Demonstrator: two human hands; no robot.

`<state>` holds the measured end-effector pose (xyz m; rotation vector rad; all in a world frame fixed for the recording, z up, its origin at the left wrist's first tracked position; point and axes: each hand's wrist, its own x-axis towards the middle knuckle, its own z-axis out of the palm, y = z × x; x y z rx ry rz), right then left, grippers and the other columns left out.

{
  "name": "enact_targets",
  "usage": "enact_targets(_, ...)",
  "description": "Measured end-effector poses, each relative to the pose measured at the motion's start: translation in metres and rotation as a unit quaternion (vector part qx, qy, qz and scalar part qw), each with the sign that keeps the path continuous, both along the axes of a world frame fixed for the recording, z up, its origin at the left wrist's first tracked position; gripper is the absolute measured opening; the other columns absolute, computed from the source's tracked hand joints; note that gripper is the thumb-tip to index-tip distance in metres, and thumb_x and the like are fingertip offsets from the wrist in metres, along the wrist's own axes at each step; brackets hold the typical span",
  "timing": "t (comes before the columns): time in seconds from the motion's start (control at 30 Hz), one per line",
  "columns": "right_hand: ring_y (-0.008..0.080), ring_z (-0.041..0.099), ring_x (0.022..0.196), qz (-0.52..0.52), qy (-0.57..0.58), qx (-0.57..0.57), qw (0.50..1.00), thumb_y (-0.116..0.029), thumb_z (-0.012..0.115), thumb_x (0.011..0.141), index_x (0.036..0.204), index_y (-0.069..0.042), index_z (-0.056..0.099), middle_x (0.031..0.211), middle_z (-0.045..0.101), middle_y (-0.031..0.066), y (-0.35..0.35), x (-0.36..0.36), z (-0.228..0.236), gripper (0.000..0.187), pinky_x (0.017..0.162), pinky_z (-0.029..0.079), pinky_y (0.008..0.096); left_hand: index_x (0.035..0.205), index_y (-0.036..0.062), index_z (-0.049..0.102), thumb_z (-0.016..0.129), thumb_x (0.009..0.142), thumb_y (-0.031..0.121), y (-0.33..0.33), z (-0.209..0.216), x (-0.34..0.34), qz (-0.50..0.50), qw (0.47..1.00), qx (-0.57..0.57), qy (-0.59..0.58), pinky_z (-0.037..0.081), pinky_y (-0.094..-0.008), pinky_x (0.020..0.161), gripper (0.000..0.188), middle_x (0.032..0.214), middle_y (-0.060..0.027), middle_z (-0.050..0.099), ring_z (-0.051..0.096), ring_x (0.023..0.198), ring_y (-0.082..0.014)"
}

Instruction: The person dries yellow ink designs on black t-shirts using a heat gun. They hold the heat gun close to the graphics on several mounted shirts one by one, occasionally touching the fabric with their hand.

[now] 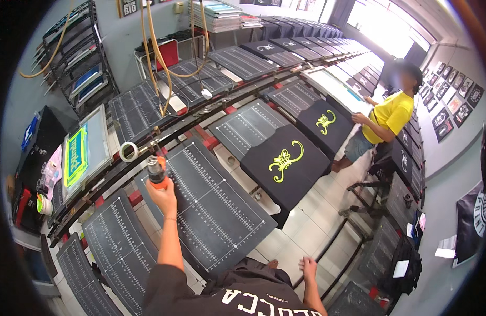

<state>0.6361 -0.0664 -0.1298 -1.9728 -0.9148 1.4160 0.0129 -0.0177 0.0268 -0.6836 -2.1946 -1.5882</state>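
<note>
Long rows of dark printing boards (216,205) with white ruler lines fill a tiled workshop. The left hand (162,196) is clenched around an orange spray can (156,172) above one board; the right hand (307,266) hangs released (fingers loose) near the floor. Black shirts (285,163) bear yellow scorpion prints. Framed pictures (453,97) line the far wall, too small to make out.

We see 2 black shirts with a yellow scorpion on them, 1 near us (285,160) and 1 farther off (325,122). We count 1 spray can (157,173), 1 roll of tape (129,151) and 1 printing frame with a green middle (85,152). We see 2 of our own hands, the left hand (163,197) and the right hand (308,266). We see 1 other person in a yellow shirt (390,117). The black boards go on in long rows, too many for us to count.
</note>
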Motion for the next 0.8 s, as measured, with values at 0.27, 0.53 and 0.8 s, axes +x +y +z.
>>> enact_targets(0.27,0.0319,0.055,0.128,0.422,-0.087,0.471,0.770,-0.016,0.081,0.083,0.148,0.002,0.039,0.140,0.054,0.0210,0.176,-0.242,0.196,0.079,0.107,0.045,0.0424,0.121,0.0016,0.055,0.086,0.069,0.021,-0.016,0.149,0.174,-0.207,0.974,-0.064,0.058,0.049,-0.0439,0.086,0.064,0.104,-0.0174,0.061,0.061,0.093,-0.0355)
enact_targets(0.53,0.0335,0.064,0.112,0.460,0.366,0.266,0.764,-0.028,0.077,0.084,0.128,-0.003,0.059,0.121,0.066,0.0171,0.186,-0.260,0.179,0.054,0.101,0.048,0.0413,0.120,0.0004,0.054,0.089,0.068,0.029,-0.022,0.201,0.282,-0.322,0.939,-0.108,-0.050,0.050,-0.0437,0.085,0.069,0.106,-0.0186,0.062,0.063,0.095,-0.0353)
enact_targets(0.8,0.0181,0.061,0.076,0.371,0.503,0.149,0.766,-0.006,0.066,0.090,0.128,-0.004,0.045,0.095,0.059,0.0081,0.113,-0.159,0.249,0.043,0.075,0.054,0.0382,0.144,0.0011,0.040,0.054,0.099,0.059,0.009,-0.012,0.246,-0.142,0.918,-0.032,-0.368,0.047,-0.0431,0.101,0.074,0.134,-0.0153,0.058,0.055,0.127,-0.0288)
